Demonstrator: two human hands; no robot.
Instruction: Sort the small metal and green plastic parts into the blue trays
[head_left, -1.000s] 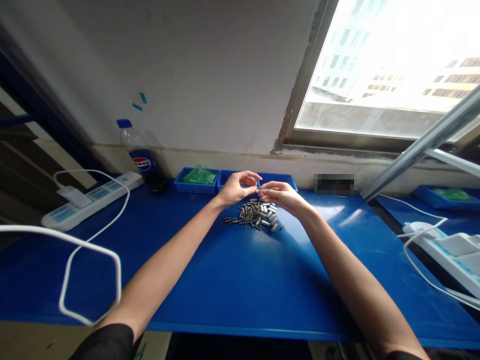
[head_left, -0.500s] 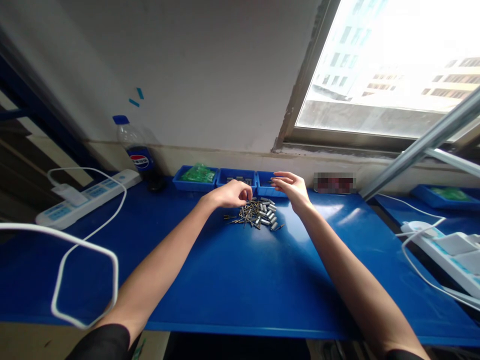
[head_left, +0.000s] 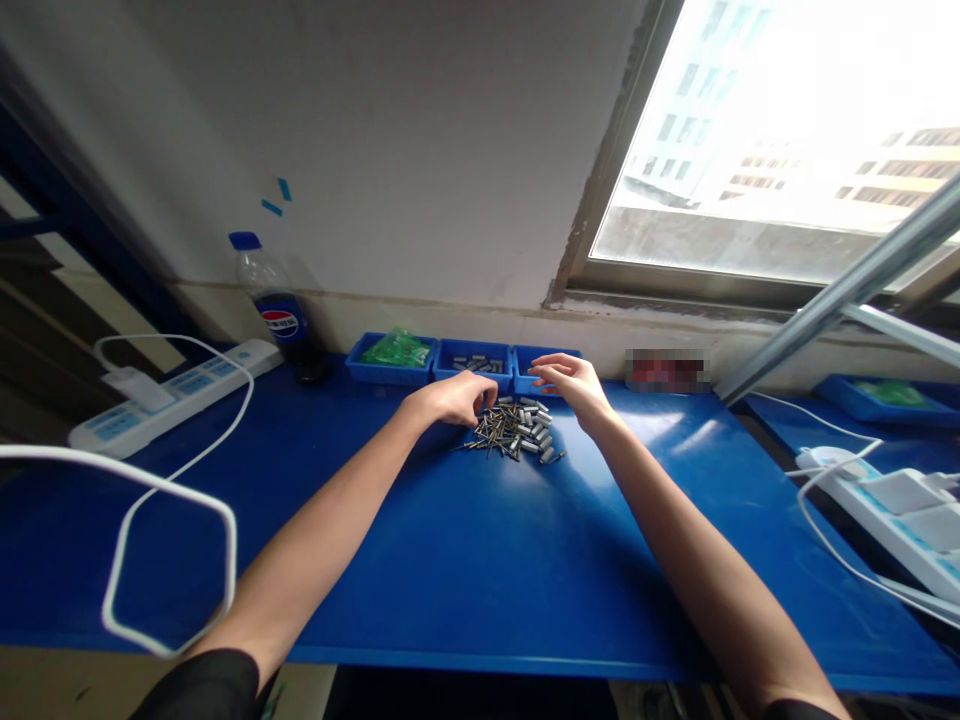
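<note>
The heap on the blue surface (head_left: pixel 480 560) lies in front of the middle blue bin (head_left: pixel 471 348), on the person's side of it and slightly to its right. Slim metal pins (head_left: pixel 495 432) make up the left part of the heap, crossing one another with no shared long axis; grey metal cylinders (head_left: pixel 537 430) make up the right part, also turned various ways.

The left hand (head_left: pixel 454 400) is the nearer one: in front of the middle blue bin, palm down, its fingers bent toward the pins at the heap's left edge. Whether they pinch a pin, touch one or stop just short, I cannot tell.

The right hand (head_left: pixel 568 382) is raised to the right of the middle blue bin, before the right blue bin (head_left: pixel 525 384), back and right of the heap. Its fingers point left, loosely extended, thumb beneath; whether anything small sits between the tips cannot be made out.
</note>
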